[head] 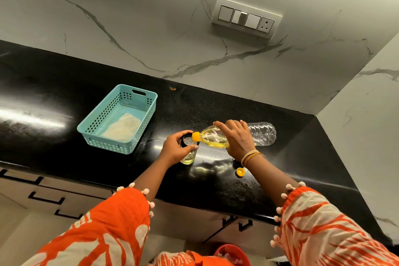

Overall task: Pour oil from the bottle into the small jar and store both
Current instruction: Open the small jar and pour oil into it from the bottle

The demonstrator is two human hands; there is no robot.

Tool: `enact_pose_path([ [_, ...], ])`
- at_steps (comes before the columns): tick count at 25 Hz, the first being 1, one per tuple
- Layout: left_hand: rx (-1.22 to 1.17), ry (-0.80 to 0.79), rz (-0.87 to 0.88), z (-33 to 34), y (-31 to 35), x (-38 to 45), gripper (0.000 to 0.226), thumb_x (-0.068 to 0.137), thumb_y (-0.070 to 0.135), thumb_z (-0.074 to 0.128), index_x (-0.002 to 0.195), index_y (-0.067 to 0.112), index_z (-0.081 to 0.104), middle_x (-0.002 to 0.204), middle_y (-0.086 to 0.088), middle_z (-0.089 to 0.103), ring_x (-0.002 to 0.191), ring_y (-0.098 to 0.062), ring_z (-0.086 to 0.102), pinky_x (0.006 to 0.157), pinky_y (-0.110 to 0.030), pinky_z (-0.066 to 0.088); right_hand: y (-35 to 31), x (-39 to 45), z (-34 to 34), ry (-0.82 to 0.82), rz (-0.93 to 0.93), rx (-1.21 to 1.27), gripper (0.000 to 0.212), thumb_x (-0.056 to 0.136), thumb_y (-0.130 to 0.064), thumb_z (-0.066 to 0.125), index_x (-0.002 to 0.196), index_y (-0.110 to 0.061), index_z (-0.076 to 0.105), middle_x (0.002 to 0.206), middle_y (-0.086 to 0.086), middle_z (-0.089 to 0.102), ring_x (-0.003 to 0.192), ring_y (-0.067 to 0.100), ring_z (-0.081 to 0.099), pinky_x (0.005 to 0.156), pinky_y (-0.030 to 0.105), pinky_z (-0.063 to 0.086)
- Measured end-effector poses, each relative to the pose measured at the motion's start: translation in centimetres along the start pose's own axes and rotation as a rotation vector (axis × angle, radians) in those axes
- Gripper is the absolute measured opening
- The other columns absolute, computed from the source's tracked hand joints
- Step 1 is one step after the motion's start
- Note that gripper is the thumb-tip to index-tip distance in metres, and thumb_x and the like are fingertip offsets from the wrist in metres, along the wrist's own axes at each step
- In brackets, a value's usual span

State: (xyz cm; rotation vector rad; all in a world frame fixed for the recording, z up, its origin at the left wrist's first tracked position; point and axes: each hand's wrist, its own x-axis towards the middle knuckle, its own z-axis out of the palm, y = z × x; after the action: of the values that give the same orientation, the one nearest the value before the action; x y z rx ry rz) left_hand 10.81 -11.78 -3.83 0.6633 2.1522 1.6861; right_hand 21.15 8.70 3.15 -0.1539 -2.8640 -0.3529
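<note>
I see the right hand [235, 138] fingers clasping the tipped bottle [218, 136] from above, neck over the small jar [189, 153]; left hand [174, 149] fingers wrap the jar rim on the surface [64, 97].

Basket [117, 119] left of jar [190, 153]; bottle [216, 137] tipped over jar; cap [240, 172] right.

Both hands [176, 149] [236, 138] gripping (fingers curled)
</note>
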Motion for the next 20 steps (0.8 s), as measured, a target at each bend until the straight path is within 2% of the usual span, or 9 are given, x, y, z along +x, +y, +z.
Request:
enact_pose_path([
  [5, -0.007, 0.000, 0.016, -0.1, 0.0, 0.0, 0.055, 0.054, 0.046, 0.082, 0.106, 0.042, 0.066, 0.107, 0.009, 0.072, 0.103, -0.008, 0.066, 0.095, -0.040, 0.053, -0.2, -0.4, 0.9, -0.023, 0.034, 0.080, 0.084, 0.064, -0.003, 0.068, 0.137, -0.030, 0.038, 0.104, 0.000, 0.056, 0.101, 0.023, 0.056, 0.101, 0.050, 0.041],
  [9, -0.037, -0.008, 0.034, -0.2, 0.4, -0.1, 0.048, 0.064, 0.026, 0.086, 0.100, 0.048, 0.063, 0.105, 0.011, 0.071, 0.102, -0.009, 0.067, 0.095, -0.037, 0.053, -0.3, -0.5, 1.1, -0.004, 0.064, 0.169, 0.084, 0.064, -0.006, 0.071, 0.136, -0.030, 0.036, 0.105, -0.002, 0.056, 0.102, 0.021, 0.055, 0.102, 0.048, 0.042],
  [11, -0.044, -0.018, 0.036, -0.2, 0.2, 0.0, 0.049, 0.066, 0.022, 0.085, 0.101, 0.047, 0.063, 0.106, 0.010, 0.070, 0.103, -0.010, 0.067, 0.094, -0.035, 0.053, -0.1, -0.5, 1.1, 0.016, 0.057, 0.210, 0.084, 0.064, -0.010, 0.073, 0.137, -0.030, 0.036, 0.108, -0.002, 0.056, 0.102, 0.020, 0.055, 0.100, 0.046, 0.042],
  [13, -0.043, -0.023, 0.038, -0.2, 0.0, 0.0, 0.049, 0.067, 0.020, 0.086, 0.103, 0.045, 0.063, 0.105, 0.010, 0.070, 0.102, -0.010, 0.067, 0.094, -0.033, 0.053, 0.0, -0.4, 1.0, 0.044, 0.044, 0.262, 0.083, 0.064, -0.013, 0.072, 0.137, -0.028, 0.036, 0.108, -0.002, 0.057, 0.100, 0.020, 0.056, 0.095, 0.041, 0.046],
  [17, -0.040, -0.024, 0.018, -0.1, -0.2, 0.2, 0.051, 0.069, 0.016, 0.085, 0.114, 0.026, 0.065, 0.109, 0.001, 0.070, 0.102, -0.010, 0.067, 0.095, -0.032, 0.053, -0.2, -0.1, 0.4, 0.134, 0.082, 0.411, 0.081, 0.064, -0.017, 0.071, 0.137, -0.026, 0.038, 0.103, 0.001, 0.057, 0.089, 0.020, 0.055, 0.080, 0.038, 0.051],
  [20, -0.034, -0.025, 0.016, -0.1, -0.5, 0.3, 0.053, 0.068, 0.018, 0.085, 0.117, 0.021, 0.065, 0.110, -0.002, 0.071, 0.102, -0.012, 0.067, 0.094, -0.031, 0.053, -0.5, 0.3, -0.7, 0.221, 0.136, 0.546, 0.081, 0.064, -0.020, 0.075, 0.136, -0.026, 0.039, 0.108, 0.002, 0.059, 0.093, 0.020, 0.058, 0.080, 0.038, 0.053],
])
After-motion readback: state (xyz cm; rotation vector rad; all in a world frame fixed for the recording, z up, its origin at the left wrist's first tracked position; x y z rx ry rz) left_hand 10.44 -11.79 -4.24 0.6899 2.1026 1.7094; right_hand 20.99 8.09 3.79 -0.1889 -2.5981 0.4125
